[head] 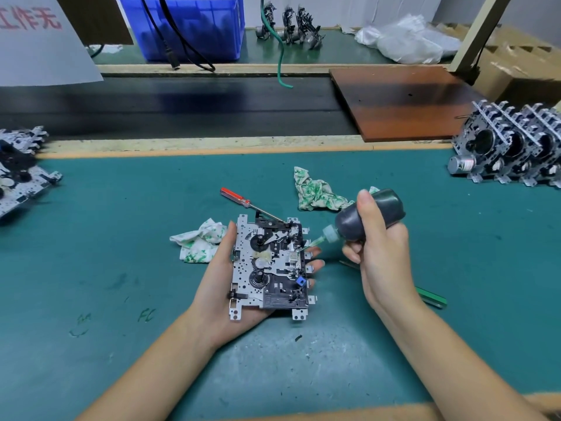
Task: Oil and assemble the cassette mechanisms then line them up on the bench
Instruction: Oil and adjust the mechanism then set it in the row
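Note:
A silver and black cassette mechanism lies flat in my left hand, which holds it from below, thumb along its left edge and fingertips showing past its right edge. My right hand grips a dark oil bottle tilted down to the left. The bottle's thin green nozzle touches the mechanism's right side near a small metal block. A row of upright mechanisms stands at the bench's right edge. More mechanisms lie at the left edge.
A red-handled screwdriver lies just behind the held mechanism. Two stained white-green rags sit on the green mat. A green-handled tool lies under my right wrist. Behind are a dark conveyor belt, a brown board and a blue bin.

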`<state>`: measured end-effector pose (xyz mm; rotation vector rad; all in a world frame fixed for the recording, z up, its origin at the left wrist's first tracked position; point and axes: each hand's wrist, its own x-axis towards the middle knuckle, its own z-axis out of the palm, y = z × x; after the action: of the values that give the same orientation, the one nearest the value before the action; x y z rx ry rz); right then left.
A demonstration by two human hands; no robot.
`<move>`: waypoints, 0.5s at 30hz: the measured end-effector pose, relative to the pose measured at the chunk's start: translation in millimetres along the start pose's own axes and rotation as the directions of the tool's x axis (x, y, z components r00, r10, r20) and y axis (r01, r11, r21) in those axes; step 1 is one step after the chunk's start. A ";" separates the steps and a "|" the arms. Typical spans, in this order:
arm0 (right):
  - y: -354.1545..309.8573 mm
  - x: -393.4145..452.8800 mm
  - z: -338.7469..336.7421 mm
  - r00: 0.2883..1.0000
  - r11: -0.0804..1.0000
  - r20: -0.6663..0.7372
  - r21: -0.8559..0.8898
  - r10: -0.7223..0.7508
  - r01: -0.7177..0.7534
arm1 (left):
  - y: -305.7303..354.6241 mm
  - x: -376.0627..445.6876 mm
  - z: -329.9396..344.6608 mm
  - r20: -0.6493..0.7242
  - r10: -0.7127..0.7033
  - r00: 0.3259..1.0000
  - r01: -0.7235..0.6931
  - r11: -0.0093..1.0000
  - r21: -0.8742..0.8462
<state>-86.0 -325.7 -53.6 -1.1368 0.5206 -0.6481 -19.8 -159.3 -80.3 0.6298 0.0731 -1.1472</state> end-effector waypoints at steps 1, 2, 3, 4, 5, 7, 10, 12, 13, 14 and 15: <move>0.2 0.1 0.1 1.000 1.000 0.000 -0.002 -0.001 0.001 | 0.0 0.0 0.1 0.001 0.000 1.000 0.000 1.000 -0.001; 0.6 0.2 0.2 1.000 1.000 0.002 -0.004 -0.003 0.003 | 0.0 -0.1 0.1 0.003 0.000 1.000 0.000 1.000 0.001; 1.1 0.6 0.5 1.000 1.000 0.005 -0.005 -0.006 0.006 | 0.0 -0.1 0.1 0.004 0.000 1.000 0.000 1.000 0.004; 1.5 0.6 0.6 1.000 1.000 0.012 -0.006 -0.010 0.010 | 0.1 -0.2 0.2 0.006 -0.001 1.000 0.001 1.000 0.008; 1.5 0.3 0.9 1.000 1.000 0.026 -0.012 -0.009 0.009 | 0.1 -0.1 0.2 0.007 -0.001 1.000 0.001 1.000 0.008; 0.9 -1.4 1.4 0.998 0.999 0.063 -0.035 0.000 0.002 | 0.2 0.3 0.1 0.010 -0.001 1.000 0.001 1.000 0.004; -3.3 -3.8 1.8 0.997 1.000 0.077 -0.020 -0.004 0.005 | -0.1 0.9 0.0 0.010 -0.001 1.000 0.001 1.000 0.006; -7.7 -1.9 0.5 0.997 1.000 0.068 0.021 -0.021 0.020 | -0.3 1.1 -0.5 0.012 0.001 1.000 -0.001 1.000 0.008; -9.9 0.2 -0.6 0.998 0.999 0.064 0.028 -0.023 0.021 | -0.2 0.9 -1.0 0.015 0.004 1.000 -0.004 1.000 0.007; -11.3 2.2 -1.8 0.998 1.000 0.061 0.014 -0.024 0.023 | -0.1 0.8 -1.5 0.017 0.008 1.000 -0.008 1.000 0.007; -11.5 4.0 -3.2 0.998 0.999 0.059 -0.028 -0.029 0.030 | 0.0 0.7 -2.0 0.018 0.013 1.000 -0.013 1.000 0.008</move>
<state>-87.7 -333.8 -44.1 -1.1895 0.4652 -0.6325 -19.0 -158.8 -82.2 0.6258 0.0490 -1.1406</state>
